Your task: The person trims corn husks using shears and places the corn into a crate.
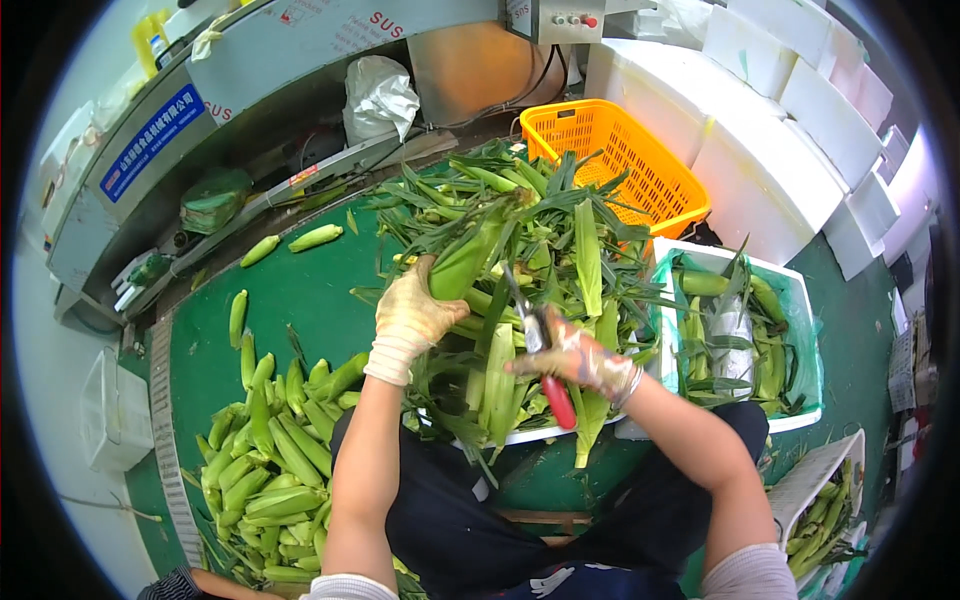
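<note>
My left hand (416, 315), in a cream knit glove, grips an ear of corn in its green husk (469, 259), the stalk end pointing up and right. My right hand (574, 356), in a patterned glove, holds a tool with a red handle (556, 401) and a dark metal head; it is blurred, and its exact kind cannot be told. Below both hands lies a large heap of corn husks and leaves (589, 259), which mostly hides a white box under it. Left of my left arm is a pile of trimmed green corn ears (277, 480).
Behind the husks stands an orange plastic basket (652, 176). A white foam box (810, 360) with corn and a wrapped bundle is at the right, a white crate (821, 480) lower right. Loose ears (315, 238) lie on the green floor. Another person's arm (225, 583) shows lower left.
</note>
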Motion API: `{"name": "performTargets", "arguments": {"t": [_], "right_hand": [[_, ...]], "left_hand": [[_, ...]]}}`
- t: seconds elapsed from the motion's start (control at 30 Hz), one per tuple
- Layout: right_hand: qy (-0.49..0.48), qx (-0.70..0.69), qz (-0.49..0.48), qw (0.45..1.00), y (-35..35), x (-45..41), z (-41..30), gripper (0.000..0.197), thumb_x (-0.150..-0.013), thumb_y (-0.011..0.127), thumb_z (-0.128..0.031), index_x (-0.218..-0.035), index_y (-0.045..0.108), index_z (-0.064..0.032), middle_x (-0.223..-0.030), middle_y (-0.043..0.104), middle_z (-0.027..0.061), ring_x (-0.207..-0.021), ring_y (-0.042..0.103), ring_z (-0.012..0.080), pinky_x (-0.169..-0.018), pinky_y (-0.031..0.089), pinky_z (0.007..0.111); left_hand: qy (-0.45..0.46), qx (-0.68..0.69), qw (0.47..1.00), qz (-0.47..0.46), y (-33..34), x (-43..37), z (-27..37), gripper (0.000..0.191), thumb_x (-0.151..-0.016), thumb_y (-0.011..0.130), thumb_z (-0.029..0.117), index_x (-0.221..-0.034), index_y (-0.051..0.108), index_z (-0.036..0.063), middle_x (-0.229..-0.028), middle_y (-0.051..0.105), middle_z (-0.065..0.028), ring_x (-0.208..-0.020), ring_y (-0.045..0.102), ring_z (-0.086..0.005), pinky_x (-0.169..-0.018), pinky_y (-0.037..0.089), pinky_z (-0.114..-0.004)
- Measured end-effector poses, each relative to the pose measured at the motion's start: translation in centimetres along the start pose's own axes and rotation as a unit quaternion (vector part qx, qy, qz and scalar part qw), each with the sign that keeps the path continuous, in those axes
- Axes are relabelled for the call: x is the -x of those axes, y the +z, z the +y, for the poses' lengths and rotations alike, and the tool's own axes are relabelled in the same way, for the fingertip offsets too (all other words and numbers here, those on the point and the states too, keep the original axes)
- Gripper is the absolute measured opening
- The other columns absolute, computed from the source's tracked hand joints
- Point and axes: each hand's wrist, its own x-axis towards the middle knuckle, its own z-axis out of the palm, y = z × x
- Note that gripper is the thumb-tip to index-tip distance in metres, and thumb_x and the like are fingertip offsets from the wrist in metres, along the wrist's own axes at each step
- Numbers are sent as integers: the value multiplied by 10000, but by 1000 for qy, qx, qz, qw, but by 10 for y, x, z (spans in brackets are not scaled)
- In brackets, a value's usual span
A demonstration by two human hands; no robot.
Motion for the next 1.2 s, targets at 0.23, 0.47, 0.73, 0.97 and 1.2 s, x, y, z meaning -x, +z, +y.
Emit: {"name": "performTargets", "arguments": {"t": [0.23, 0.47, 0.73, 0.97, 1.2], "right_hand": [[-47, 30, -118, 991, -69, -34, -17, 438, -694, 835, -219, -986, 553, -56, -874, 608, 14, -807, 580, 109, -700, 490, 250], [15, -132, -60, 989, -54, -14, 0, 287, -749, 765, -227, -731, 557, -29, -599, 565, 34, -468, 517, 113, -431, 422, 278], [76, -39, 93, 992, -44, -59, 21, 409, -679, 801, -382, -705, 564, -50, -592, 541, 14, -472, 492, 113, -444, 391, 275], [69, -265, -136, 952, -61, -11, -4, 322, -803, 728, -326, -929, 568, -76, -716, 520, 2, -684, 544, 104, -598, 479, 264], [-28, -409, -199, 890, 3, -5, -41, 430, -764, 765, -295, -1037, 522, -69, -870, 596, 37, -777, 584, 117, -727, 461, 227]], "left_hand": [[39, 130, 980, -145, -2, 4, -13, 780, -591, 793, 269, -1280, 518, 28, -1019, 668, -184, -939, 656, -267, -855, 498, -327], [63, 319, 915, -239, -9, -12, -37, 702, -650, 758, 200, -1232, 490, -88, -1058, 621, -146, -887, 617, -175, -812, 513, -301], [-129, 664, 690, -257, 17, 0, -19, 658, -782, 529, 438, -1203, 501, -67, -875, 624, -202, -671, 626, -272, -615, 533, -366], [-32, 829, 512, -221, 7, 10, -24, 770, -815, 536, 641, -1222, 478, -10, -904, 585, -130, -643, 590, -214, -585, 506, -310], [2, 831, 460, -313, 20, 19, -22, 788, -838, 508, 641, -1201, 434, -55, -801, 545, -122, -529, 513, -188, -465, 426, -301]]}}
